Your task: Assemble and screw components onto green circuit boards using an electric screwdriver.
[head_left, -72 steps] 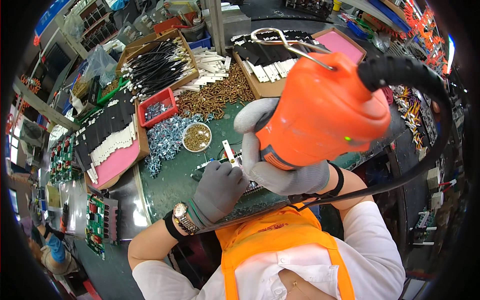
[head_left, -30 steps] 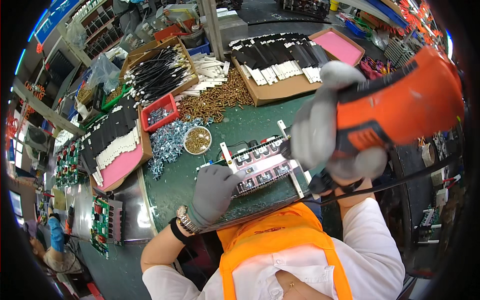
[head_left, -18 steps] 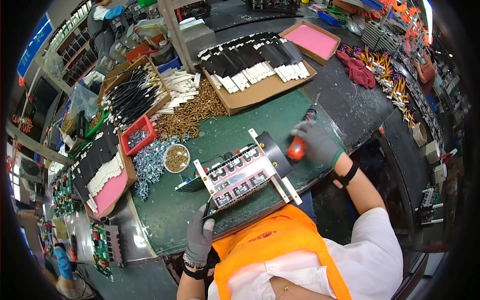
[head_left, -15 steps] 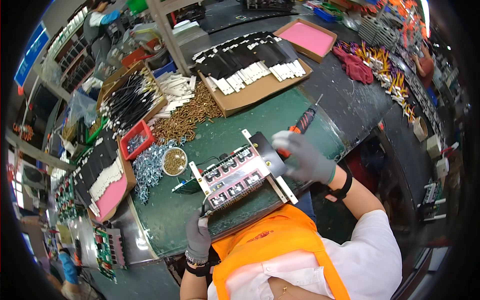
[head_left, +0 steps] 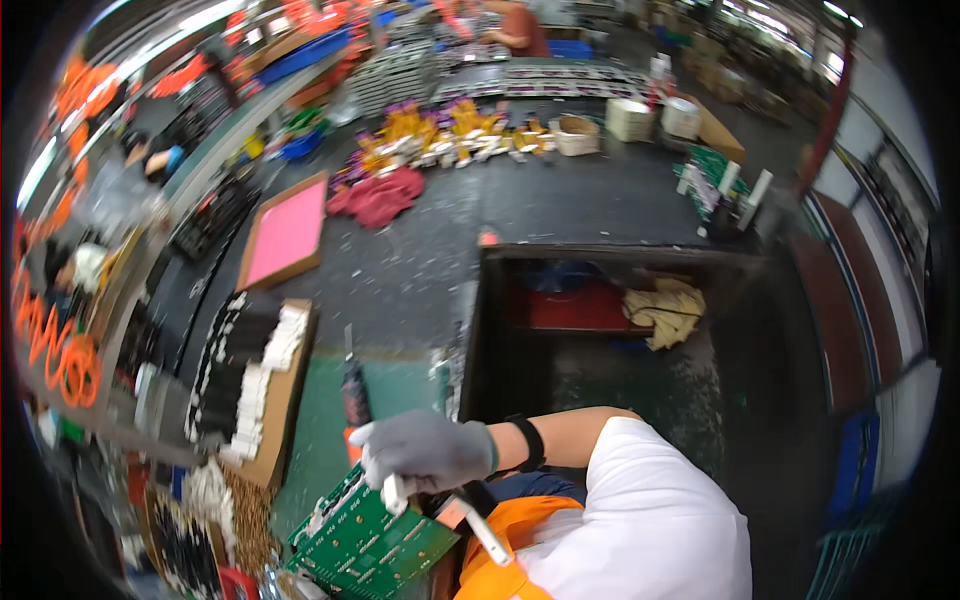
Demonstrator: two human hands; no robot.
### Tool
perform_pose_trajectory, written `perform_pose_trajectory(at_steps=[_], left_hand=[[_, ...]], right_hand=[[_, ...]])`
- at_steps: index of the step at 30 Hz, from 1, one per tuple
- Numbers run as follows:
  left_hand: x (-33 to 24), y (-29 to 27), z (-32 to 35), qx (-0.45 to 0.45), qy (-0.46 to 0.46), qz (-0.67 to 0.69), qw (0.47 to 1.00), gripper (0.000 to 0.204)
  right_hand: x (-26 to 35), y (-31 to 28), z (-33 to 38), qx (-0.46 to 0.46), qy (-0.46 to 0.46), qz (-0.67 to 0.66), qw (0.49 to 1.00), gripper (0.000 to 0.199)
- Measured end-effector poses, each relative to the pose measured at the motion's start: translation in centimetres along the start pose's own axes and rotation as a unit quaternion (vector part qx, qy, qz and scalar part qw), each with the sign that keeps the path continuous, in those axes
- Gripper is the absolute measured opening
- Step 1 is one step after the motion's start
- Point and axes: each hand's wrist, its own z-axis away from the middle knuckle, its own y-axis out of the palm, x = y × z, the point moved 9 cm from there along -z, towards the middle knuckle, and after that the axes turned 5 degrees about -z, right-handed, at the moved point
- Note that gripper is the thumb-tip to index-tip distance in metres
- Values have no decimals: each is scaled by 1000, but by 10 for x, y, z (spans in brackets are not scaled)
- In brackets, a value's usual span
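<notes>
My right hand (head_left: 425, 455), in a grey glove with a black wristband, is closed at one end of a green circuit board assembly (head_left: 375, 545). Its fingers wrap around a white bar (head_left: 396, 494) on that end. The board is tilted, with its green solder side showing, and a second white bar (head_left: 486, 532) sticks out by my orange apron. Just beyond my fingers lies a black and orange power screwdriver (head_left: 355, 392), bit pointing away, on the green mat. My left hand is out of the picture.
On the left stand a cardboard tray of black and white strips (head_left: 262, 395) and a pink-lined box (head_left: 288, 230). A red cloth (head_left: 380, 197) and yellow-purple parts (head_left: 440, 130) lie farther back. A dark recess with a yellow cloth (head_left: 665, 310) opens on the right.
The view has swung to the right. The screwdriver has left my right hand and lies on the mat; that hand now grips the assembly, which is turned green side up. My left hand went out of view.
</notes>
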Motion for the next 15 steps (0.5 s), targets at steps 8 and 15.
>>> perform_pose_trajectory(at_steps=[8,15], left_hand=[[-47,132,-29,86,68,-121,987,40],[18,153,-24,136,-20,-120,983,38]], right_hand=[[50,-291,150,-519,211,130,818,8],[108,-474,240,-614,134,426,651,23]])
